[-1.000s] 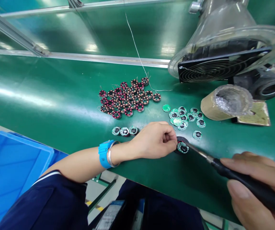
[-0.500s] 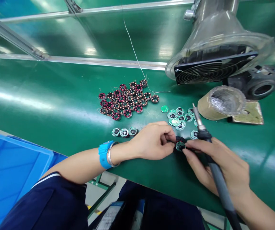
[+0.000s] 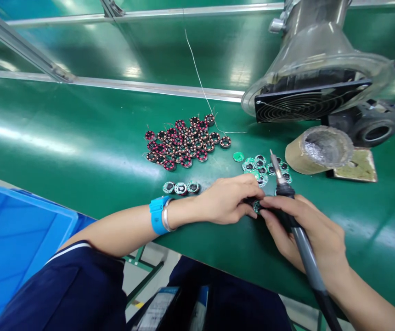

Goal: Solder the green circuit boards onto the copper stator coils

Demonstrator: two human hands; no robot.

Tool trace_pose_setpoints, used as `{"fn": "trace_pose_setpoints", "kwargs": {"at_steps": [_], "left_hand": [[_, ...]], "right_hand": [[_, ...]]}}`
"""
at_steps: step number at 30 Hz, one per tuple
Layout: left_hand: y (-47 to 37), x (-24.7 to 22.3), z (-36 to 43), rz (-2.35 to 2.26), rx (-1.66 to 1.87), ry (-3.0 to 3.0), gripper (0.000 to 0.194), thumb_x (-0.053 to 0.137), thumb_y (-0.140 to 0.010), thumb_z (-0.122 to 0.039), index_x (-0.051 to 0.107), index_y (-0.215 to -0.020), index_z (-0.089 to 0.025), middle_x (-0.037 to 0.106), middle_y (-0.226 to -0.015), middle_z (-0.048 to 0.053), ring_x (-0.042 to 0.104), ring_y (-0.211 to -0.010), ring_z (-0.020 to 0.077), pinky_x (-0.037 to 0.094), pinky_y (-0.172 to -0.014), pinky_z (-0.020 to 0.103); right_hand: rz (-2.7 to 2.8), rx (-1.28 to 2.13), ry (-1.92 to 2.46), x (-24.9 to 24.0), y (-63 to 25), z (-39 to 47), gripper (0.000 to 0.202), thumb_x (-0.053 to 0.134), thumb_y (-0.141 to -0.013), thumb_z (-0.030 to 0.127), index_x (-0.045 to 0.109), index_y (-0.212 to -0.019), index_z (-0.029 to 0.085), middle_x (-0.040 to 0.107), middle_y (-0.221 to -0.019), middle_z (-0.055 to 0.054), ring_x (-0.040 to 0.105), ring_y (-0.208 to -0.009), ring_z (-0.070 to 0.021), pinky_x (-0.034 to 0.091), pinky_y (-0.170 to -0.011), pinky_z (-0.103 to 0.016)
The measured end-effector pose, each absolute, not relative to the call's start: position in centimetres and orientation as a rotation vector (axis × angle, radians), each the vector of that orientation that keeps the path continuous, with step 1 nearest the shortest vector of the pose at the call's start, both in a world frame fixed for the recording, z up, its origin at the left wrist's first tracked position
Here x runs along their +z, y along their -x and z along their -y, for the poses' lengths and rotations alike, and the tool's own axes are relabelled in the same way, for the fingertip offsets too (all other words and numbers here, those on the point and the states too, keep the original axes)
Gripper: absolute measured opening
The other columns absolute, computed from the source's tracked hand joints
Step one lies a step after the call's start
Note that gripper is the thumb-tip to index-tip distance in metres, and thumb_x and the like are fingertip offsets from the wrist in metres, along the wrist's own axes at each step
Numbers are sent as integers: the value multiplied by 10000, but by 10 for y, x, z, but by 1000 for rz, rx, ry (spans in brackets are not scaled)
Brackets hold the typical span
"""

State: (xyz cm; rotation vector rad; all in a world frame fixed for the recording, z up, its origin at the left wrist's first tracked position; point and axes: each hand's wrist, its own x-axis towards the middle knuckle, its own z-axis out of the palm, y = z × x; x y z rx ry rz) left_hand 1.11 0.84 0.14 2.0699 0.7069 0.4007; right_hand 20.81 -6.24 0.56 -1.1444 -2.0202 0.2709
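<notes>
My left hand (image 3: 228, 200) rests on the green bench and pinches a small round green circuit board (image 3: 256, 205) seated in a black holder. My right hand (image 3: 304, 232) touches the same board with its fingertips while it grips a black soldering iron (image 3: 296, 230), whose metal tip points up and away from the board. The board is mostly hidden between my fingers. A blue wristband and a metal bangle circle my left wrist.
A heap of red-and-copper coil rings (image 3: 183, 142) lies behind my hands, and a pile of green round boards (image 3: 261, 166) to its right. Three finished boards (image 3: 181, 187) sit in a row. A fume extractor (image 3: 316, 87), solder-dross cup (image 3: 321, 149), sponge pad (image 3: 356, 168) and blue bin (image 3: 14, 243) surround the bench.
My right hand swung the soldering iron's tip off the board and upward, then brought its fingers onto the board beside my left hand. My left hand stayed in place.
</notes>
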Motion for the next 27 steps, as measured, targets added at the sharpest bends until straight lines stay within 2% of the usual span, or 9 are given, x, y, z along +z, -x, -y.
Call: {"fn": "trace_pose_setpoints", "kwargs": {"at_steps": [2, 4, 6, 8, 13, 15, 19, 21, 27], "left_hand": [[-7, 3, -8, -695, 442, -2037, 219, 666, -865, -196, 632, -1079, -167, 618, -1064, 63, 606, -947, 170, 506, -807, 279], [-2, 6, -4, -769, 472, -1998, 248, 692, -853, -227, 621, -1082, -166, 603, -1058, 55, 597, -803, 125, 508, -729, 255], [3, 10, 3, -879, 481, -1952, 189, 700, -847, -260, 633, -995, -165, 589, -979, 28, 544, -654, 77, 487, -638, 229], [4, 13, 11, -943, 494, -1899, 106, 676, -860, -261, 648, -889, -162, 575, -875, 1, 509, -587, 53, 465, -592, 207], [-4, 15, 20, -1019, 548, -1721, 88, 654, -853, -238, 667, -832, -154, 571, -807, -15, 487, -547, 33, 441, -537, 177], [-8, 13, 21, -1026, 556, -1669, 82, 654, -841, -228, 658, -809, -152, 567, -793, -22, 482, -544, 30, 435, -532, 174], [-10, 10, 20, -1017, 580, -1657, 85, 646, -830, -226, 642, -785, -154, 564, -769, -27, 500, -582, 43, 426, -548, 178], [-10, 11, 19, -1024, 573, -1647, 93, 648, -822, -229, 634, -771, -153, 560, -746, -30, 496, -583, 47, 420, -545, 180], [-7, 14, 17, -1025, 522, -1669, 38, 618, -809, -180, 634, -784, -156, 565, -756, -27, 518, -601, 57, 437, -570, 191]], "right_hand": [[2021, 274, 1146, 6, -207, 62, 396, 690, -807, 46, 603, -1150, 223, 718, -944, -7, 668, -769, -135, 547, -704, -273], [2015, 276, 1158, 6, -206, 62, 389, 687, -813, 54, 603, -1151, 228, 717, -939, -9, 672, -767, -142, 549, -696, -280], [2003, 274, 1160, 6, -206, 62, 392, 687, -816, 60, 600, -1155, 237, 717, -932, -5, 674, -763, -145, 554, -696, -287], [1992, 279, 1158, 5, -206, 62, 406, 685, -819, 67, 592, -1172, 245, 719, -944, -3, 674, -769, -147, 562, -710, -298], [1999, 244, 1171, 4, -207, 62, 432, 707, -805, 83, 590, -1184, 256, 712, -902, 4, 608, -659, -120, 530, -620, -276], [2019, 232, 1151, 4, -207, 62, 447, 700, -805, 65, 591, -1192, 260, 712, -893, 11, 600, -654, -111, 529, -628, -268], [2063, 237, 1084, 2, -208, 62, 515, 672, -797, 7, 580, -1240, 254, 727, -978, 3, 649, -825, -136, 557, -752, -287], [2088, 221, 1071, 0, -209, 62, 531, 673, -789, 1, 583, -1251, 247, 728, -998, -2, 647, -870, -147, 557, -759, -289], [2132, 178, 1069, 0, -210, 60, 481, 657, -799, 16, 611, -1216, 251, 677, -790, 25, 634, -801, -151, 537, -690, -281]]}}
